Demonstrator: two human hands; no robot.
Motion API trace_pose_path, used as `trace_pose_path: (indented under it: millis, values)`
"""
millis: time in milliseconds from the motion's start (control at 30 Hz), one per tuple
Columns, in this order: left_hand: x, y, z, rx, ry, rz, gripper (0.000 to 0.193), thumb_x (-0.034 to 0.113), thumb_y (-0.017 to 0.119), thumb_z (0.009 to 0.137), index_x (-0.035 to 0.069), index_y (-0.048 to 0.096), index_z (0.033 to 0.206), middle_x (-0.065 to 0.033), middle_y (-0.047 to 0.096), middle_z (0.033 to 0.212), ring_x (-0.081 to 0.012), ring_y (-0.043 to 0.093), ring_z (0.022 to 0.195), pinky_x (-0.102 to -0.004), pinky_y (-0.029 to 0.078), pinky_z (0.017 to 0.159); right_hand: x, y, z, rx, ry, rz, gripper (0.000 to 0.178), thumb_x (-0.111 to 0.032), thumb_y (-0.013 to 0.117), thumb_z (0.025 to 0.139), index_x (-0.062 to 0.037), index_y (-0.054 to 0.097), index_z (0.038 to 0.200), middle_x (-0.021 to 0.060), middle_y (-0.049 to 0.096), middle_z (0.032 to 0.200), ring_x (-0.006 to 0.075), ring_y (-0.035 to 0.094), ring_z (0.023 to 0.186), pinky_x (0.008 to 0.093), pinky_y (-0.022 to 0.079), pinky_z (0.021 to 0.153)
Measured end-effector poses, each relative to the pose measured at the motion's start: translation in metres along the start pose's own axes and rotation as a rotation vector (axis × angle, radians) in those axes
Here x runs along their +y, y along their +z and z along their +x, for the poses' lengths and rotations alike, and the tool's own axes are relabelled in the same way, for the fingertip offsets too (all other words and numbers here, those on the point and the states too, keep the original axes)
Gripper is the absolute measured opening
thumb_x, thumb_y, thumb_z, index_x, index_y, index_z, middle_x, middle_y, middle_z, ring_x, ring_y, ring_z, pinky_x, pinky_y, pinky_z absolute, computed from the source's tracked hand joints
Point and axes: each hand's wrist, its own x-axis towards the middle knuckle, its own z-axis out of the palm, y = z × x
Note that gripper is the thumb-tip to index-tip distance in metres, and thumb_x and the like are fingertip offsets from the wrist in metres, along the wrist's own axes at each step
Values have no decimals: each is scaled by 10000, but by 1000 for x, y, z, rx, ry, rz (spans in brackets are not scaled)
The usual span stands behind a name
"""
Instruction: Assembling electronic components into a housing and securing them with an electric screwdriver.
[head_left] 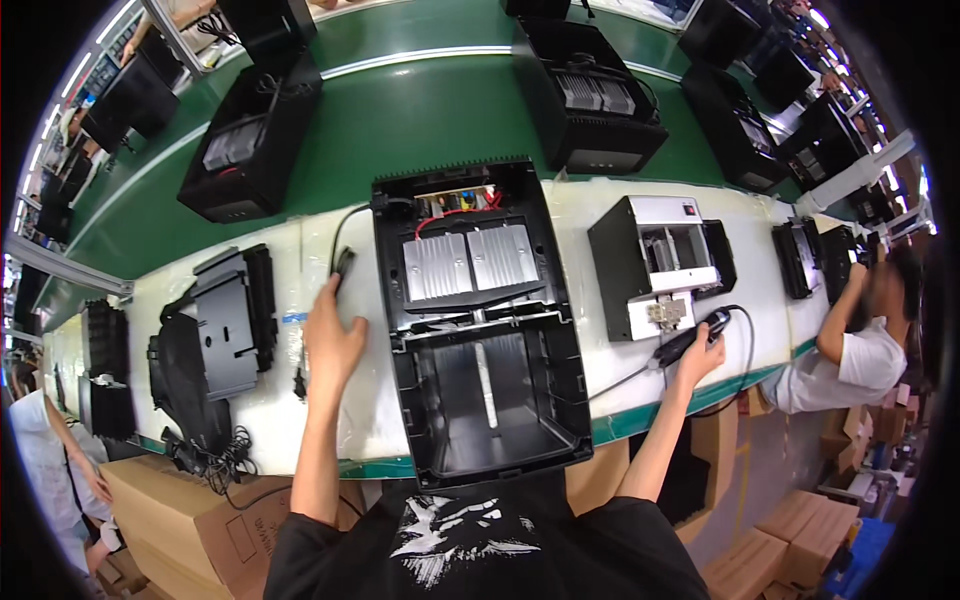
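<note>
Person wears a black short-sleeved cotton T-shirt [500, 550] with a white splashed, brush-stroke-like graphic print [455, 535] across the chest. Print is jagged, irregular, patchy white on black, spread wider on the person's left. The sleeves end above the elbows; both forearms bare from there down. Left hand [332, 335] bare: no glove, no ring or watch seen. Right hand [700, 355] bare too, no glove, wrist without band or watch. Both arms slim, entering from the lower edge. Shirt fabric plain otherwise, no collar or buttons visible. Lower body out of view.
</note>
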Motion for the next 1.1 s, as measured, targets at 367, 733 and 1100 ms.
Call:
trace_pose_path:
  millis: [367, 733, 1100]
  values:
    - [54, -21, -49, -525, -254, -1023, 719, 362, 462, 902, -56, 171, 1409, -198, 267, 1438, -266, 253, 1339, -334, 162, 1099, -43, -83, -107, -386, -365, 289, 479, -300, 321, 988, 75, 457, 1254, 227, 403, 1347, 332, 400, 1241, 400, 271, 1050]
    - [61, 10, -16, -591, -387, -1356, 773, -15, 444, 607, 9, 314, 1369, -146, 600, 864, -187, 588, 677, -279, 493, 572, -192, -97, -172, -671, -87, 1131, 779, -534, 121, 943, 95, 494, 1212, 204, 539, 1219, 311, 503, 1140, 426, 367, 992]
    - [194, 27, 121, -609, -550, -2217, 460, 280, 386, 942, -19, 382, 1292, -197, 454, 1215, -396, 401, 1181, -591, 289, 1022, -233, -47, -249, -635, -1060, 705, 439, -261, 547, 825, -17, 531, 1189, 242, 444, 1287, 394, 454, 1178, 502, 366, 962]
